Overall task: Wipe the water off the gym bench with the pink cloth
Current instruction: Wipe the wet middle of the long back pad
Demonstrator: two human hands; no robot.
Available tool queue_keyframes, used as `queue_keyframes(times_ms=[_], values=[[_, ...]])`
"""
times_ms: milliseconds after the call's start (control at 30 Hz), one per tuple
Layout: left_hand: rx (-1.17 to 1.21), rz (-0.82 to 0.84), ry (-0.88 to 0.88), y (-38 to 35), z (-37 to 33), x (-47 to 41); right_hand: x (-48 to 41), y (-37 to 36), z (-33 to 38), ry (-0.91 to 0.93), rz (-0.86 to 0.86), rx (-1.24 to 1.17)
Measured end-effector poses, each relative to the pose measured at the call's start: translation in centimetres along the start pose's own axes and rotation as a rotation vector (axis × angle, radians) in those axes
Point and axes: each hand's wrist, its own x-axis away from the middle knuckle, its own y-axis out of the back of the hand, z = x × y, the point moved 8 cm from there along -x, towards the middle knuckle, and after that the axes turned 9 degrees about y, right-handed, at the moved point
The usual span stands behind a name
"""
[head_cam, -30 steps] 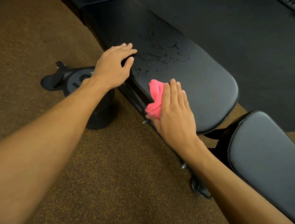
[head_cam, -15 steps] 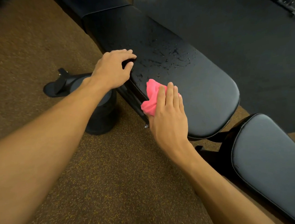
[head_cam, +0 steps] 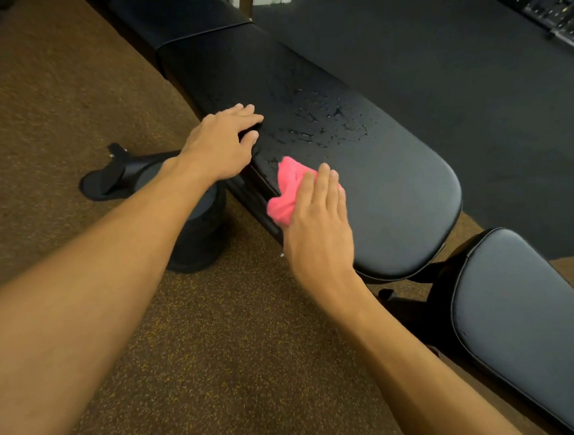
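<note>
Head view: your right hand point(head_cam: 317, 228) lies flat on the pink cloth point(head_cam: 288, 189), fingers straight and together, pressing rather than gripping. The cloth is bunched at the near-left edge of the gym bench point(head_cam: 406, 180), w/ part of it hanging over the side. The water point(head_cam: 322, 118) sits just beyond it, toward the far end, as beads and streaks.

Risks:
- The cloth is a small wad and the wet patch is much wider, so one pass prob. leaves streaks on the right.
- W/ only a flat palm on it, the wad could slip out or roll off the left edge onto the brown floor point(head_cam: 153, 365).
- Pushing fast may just shove drops further up the pad instead of soaking them up.
- Your left hand point(head_cam: 219, 143) rests on the bench edge, fingers loosely spread, clamping nothing, right beside the wet area. It could get in the cloth's path.

Vs 1 s ago: the right hand and cloth have slid farther up the left edge and are now touching the nearest drops. The left hand hasn't really moved. The main wet patch looks the same, so the wipe is barely started.
</note>
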Motion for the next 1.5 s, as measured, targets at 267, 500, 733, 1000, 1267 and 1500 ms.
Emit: queue_keyframes(times_ms=[267,500,733,1000,1267,1500], values=[[-0.013,0.034,0.024,0.3,0.0,0.4,2.8,-0.4,-2.0,-0.072,0.091,-0.08],[-0.03,0.004,0.094,0.5,-0.4,0.4,-2.2,0.4,-0.1,-0.04,0.007,-0.238],[-0.027,-0.101,0.152,0.4,-1.2,0.2,-1.7,0.5,-1.9,0.132,-0.05,-0.383],[-0.118,-0.183,0.196,-1.3,-3.0,-1.3,-1.6,0.0,-9.8,0.189,0.046,-0.451],[-0.081,-0.243,0.174,-0.4,-3.1,-2.1,-4.7,0.9,-9.5,0.163,0.048,-0.452],[-0.118,-0.171,0.102,-0.4,-1.9,-4.3,-6.0,0.6,-6.7,0.224,-0.008,-0.378]])
